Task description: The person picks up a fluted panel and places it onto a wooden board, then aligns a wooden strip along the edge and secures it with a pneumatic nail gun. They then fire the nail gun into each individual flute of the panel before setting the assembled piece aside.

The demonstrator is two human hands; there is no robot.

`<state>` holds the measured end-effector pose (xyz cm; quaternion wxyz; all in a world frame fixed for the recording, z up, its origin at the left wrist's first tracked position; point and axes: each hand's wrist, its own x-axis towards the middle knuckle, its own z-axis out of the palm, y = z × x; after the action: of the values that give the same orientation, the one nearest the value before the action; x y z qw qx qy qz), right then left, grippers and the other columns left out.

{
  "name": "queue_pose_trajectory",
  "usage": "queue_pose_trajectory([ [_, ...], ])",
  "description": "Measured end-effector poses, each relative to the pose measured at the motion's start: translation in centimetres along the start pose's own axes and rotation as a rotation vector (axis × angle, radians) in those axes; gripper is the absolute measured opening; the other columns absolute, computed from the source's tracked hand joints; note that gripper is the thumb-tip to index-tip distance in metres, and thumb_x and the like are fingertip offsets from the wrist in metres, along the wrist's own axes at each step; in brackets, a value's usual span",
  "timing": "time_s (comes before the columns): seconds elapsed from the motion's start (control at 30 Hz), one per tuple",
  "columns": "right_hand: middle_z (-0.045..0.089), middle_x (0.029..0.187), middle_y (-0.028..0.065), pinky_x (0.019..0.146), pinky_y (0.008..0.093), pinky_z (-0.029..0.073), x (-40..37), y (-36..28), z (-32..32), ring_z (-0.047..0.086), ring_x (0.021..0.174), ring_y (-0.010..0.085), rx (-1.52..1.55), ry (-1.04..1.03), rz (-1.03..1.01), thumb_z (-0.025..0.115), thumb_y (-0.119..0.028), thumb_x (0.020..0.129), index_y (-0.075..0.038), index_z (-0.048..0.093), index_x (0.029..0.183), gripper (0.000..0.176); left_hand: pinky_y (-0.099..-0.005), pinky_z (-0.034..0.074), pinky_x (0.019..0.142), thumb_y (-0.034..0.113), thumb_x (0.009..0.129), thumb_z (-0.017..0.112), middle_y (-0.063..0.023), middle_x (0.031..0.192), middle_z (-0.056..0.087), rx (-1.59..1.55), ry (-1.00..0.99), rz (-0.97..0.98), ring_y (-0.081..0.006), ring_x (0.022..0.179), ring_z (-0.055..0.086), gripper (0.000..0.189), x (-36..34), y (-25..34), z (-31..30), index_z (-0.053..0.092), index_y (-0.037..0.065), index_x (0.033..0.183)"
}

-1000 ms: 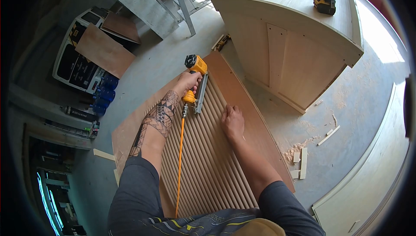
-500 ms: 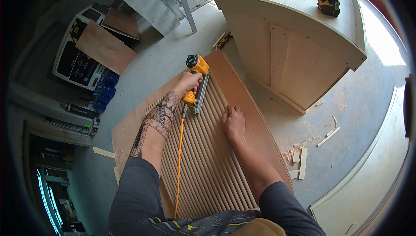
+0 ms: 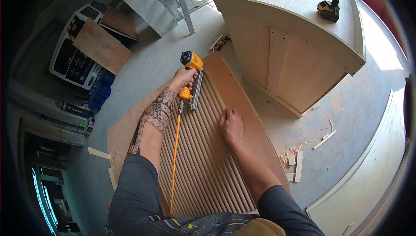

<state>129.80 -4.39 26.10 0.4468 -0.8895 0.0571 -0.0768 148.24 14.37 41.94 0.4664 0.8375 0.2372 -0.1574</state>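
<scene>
A yellow and black nail gun (image 3: 193, 63) is gripped in my left hand (image 3: 185, 79), its fingers wrapped round the handle. The gun's long grey magazine (image 3: 197, 91) lies low over the far end of the rounded wooden slats (image 3: 199, 149), which run side by side across a brown plywood panel (image 3: 247, 110). From the gun's base an orange air hose (image 3: 175, 162) trails back towards my body. My right hand (image 3: 231, 125) presses on the outermost slat along the right edge, its fingers bent and closed against it. The fingertips are partly hidden.
A large pale wooden cabinet (image 3: 251, 41) stands ahead right with a cordless drill (image 3: 331, 2) on top. Wood offcuts (image 3: 299, 166) and shavings lie on the floor at right. A stepladder (image 3: 184, 11), leaning boards (image 3: 102, 47) and blue bottles (image 3: 102, 89) are at the back left.
The whole view has shifted slightly, the panel and hands appearing a little further left. Both hands keep nearly the same places on the nail gun and slats.
</scene>
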Motion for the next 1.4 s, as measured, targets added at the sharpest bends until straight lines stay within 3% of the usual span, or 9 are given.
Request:
queue_pose_trajectory([
  [0.43,0.069,0.105,0.0215,0.091,0.0524,0.057,-0.2,0.2,0.5,0.068,0.104,0.0424,0.021,0.033,-0.010,0.061,-0.017,0.100,-0.008,0.071,0.107,0.015,-0.0314,0.049,0.048,0.024,0.091,0.069,-0.0006,0.065,0.059,-0.034,-0.057,0.020,-0.0126,0.049,0.055,0.020,1.0,-0.4,-0.5,0.067,0.005,0.085],
  [0.5,0.070,0.109,0.0200,0.089,0.0530,0.057,-0.1,0.1,0.2,0.068,0.106,0.0405,-0.014,0.000,-0.020,0.062,-0.019,0.100,-0.007,0.071,0.115,0.021,-0.0324,0.050,0.047,0.024,0.091,0.068,-0.0012,0.065,0.059,-0.021,-0.065,0.007,-0.0131,0.050,0.055,0.021,1.1,-0.3,-0.5,0.066,0.004,0.086],
  [0.6,0.069,0.109,0.0201,0.089,0.0527,0.057,-0.2,-0.3,0.0,0.068,0.107,0.0402,-0.010,0.001,-0.016,0.061,-0.019,0.100,-0.007,0.071,0.114,0.021,-0.0308,0.049,0.047,0.024,0.095,0.064,0.0013,0.066,0.056,0.045,-0.076,0.017,-0.0107,0.050,0.053,0.020,1.0,-0.1,-0.4,0.065,0.005,0.089],
  [0.8,0.070,0.107,0.0215,0.092,0.0515,0.057,0.0,-0.4,0.0,0.068,0.106,0.0420,0.024,0.049,-0.007,0.061,-0.017,0.100,-0.006,0.073,0.108,0.018,-0.0341,0.050,0.047,0.024,0.091,0.068,-0.0024,0.066,0.060,0.004,-0.039,0.017,-0.0139,0.050,0.056,0.023,0.8,-0.4,-0.3,0.066,0.003,0.084],
  [1.03,0.070,0.110,0.0205,0.091,0.0519,0.058,0.4,-0.9,-0.4,0.068,0.108,0.0405,0.010,0.005,0.038,0.061,-0.019,0.100,-0.006,0.074,0.110,0.021,-0.0284,0.050,0.046,0.023,0.096,0.068,0.0021,0.066,0.058,-0.011,-0.101,0.016,-0.0087,0.049,0.055,0.020,-8.9,-3.6,-0.2,0.067,0.004,0.090],
  [1.17,0.076,0.114,0.0239,0.097,0.0509,0.058,-0.1,0.0,-1.3,0.072,0.109,0.0426,0.214,0.007,0.188,0.065,-0.023,0.097,-0.005,0.077,0.118,0.030,-0.0278,0.049,0.045,0.021,0.096,0.068,0.0018,0.066,0.058,-0.014,-0.165,0.050,-0.0093,0.048,0.055,0.019,-15.1,-5.1,2.4,0.068,0.003,0.091],
  [1.2,0.077,0.116,0.0249,0.099,0.0505,0.058,-0.1,0.9,-2.1,0.073,0.109,0.0428,0.360,-0.018,0.246,0.067,-0.025,0.096,-0.004,0.078,0.122,0.035,-0.0288,0.049,0.047,0.023,0.096,0.068,0.0017,0.066,0.058,-0.010,-0.169,0.030,-0.0097,0.048,0.055,0.020,-15.6,-5.4,3.1,0.069,0.003,0.092],
  [1.27,0.077,0.116,0.0248,0.099,0.0498,0.058,-2.0,3.5,-4.4,0.074,0.110,0.0422,0.350,-0.072,0.221,0.069,-0.026,0.095,-0.004,0.078,0.125,0.038,-0.0296,0.049,0.048,0.023,0.097,0.066,0.0017,0.066,0.058,0.032,-0.174,-0.001,-0.0099,0.050,0.055,0.021,-16.2,-5.7,4.5,0.070,0.003,0.096],
  [1.4,0.079,0.114,0.0235,0.094,0.0433,0.061,-10.1,6.0,-12.1,0.079,0.101,0.0373,0.160,-0.247,0.247,0.074,-0.026,0.093,-0.002,0.080,0.121,0.037,-0.0297,0.049,0.049,0.023,0.098,0.065,0.0015,0.067,0.058,0.039,-0.196,-0.004,-0.0101,0.051,0.055,0.022,-16.5,-6.3,6.5,0.070,0.002,0.100],
])
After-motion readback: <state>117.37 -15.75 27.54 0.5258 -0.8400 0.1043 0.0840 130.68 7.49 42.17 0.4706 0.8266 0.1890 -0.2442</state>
